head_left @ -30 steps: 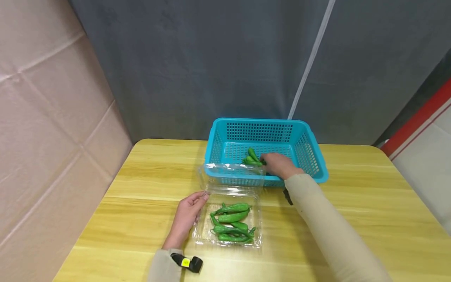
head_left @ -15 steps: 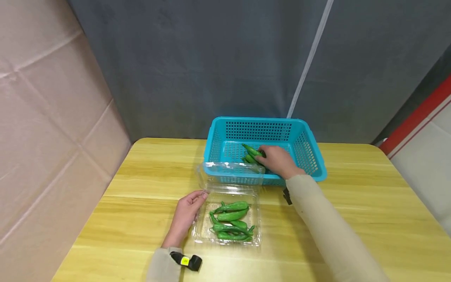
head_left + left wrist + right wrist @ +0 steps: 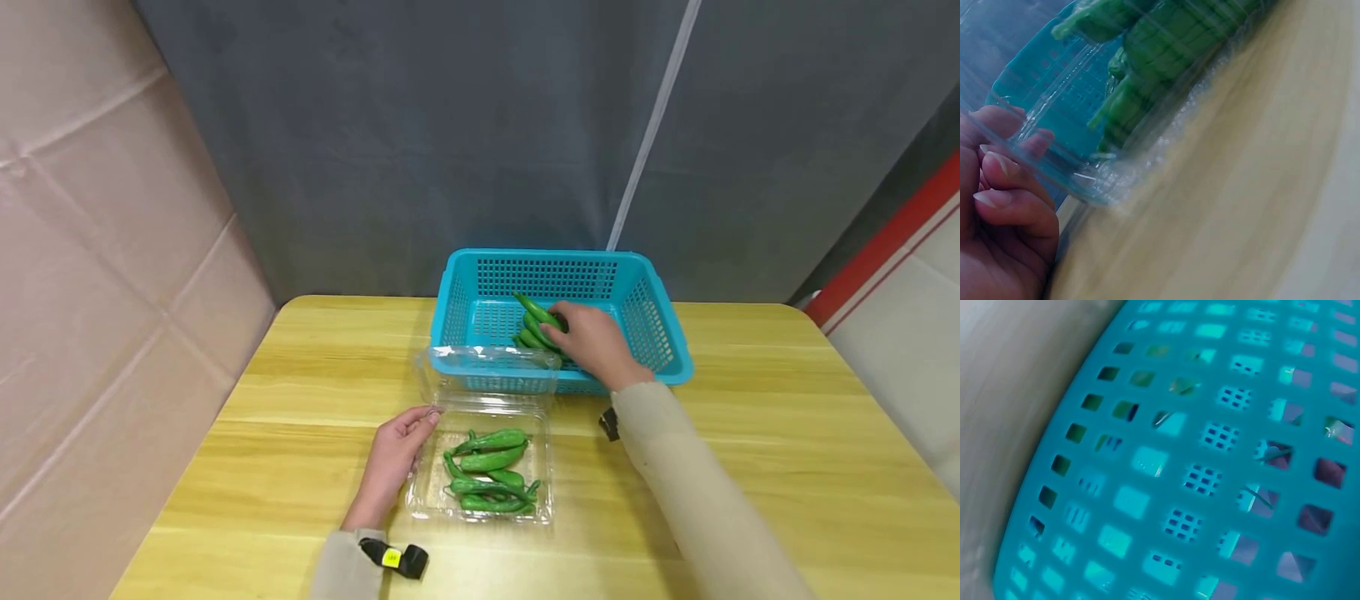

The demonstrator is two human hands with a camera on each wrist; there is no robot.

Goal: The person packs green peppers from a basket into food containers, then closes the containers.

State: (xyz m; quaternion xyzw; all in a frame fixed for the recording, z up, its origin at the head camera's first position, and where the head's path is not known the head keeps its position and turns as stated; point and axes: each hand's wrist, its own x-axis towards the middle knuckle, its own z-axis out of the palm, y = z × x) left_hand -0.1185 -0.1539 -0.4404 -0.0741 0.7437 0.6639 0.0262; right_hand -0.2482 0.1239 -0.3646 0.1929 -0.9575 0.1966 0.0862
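My left hand (image 3: 396, 450) pinches the left edge of a clear plastic clamshell box (image 3: 551, 467), near its hinge. The box lies on the table with its lid (image 3: 431, 379) raised against the blue basket (image 3: 547, 276). Several green chili peppers (image 3: 491, 461) lie in its base. Inside the basket my right hand (image 3: 596, 337) grips a green chili pepper (image 3: 534, 309), thumb and fingers around its near end. More peppers (image 3: 528, 337) lie just under that hand. In the right wrist view the basket's perforated wall (image 3: 1141, 481) hides most of the hand.
The wooden table (image 3: 300, 383) extends to both sides of the basket and box. Behind it hangs a dark grey curtain (image 3: 412, 150). A pale padded wall (image 3: 97, 275) stands at the left, and a red-edged white panel (image 3: 900, 275) at the right.
My right hand has risen slightly inside the basket and now grips a pepper, which has tilted up toward the back. My left hand stays at the box's edge.
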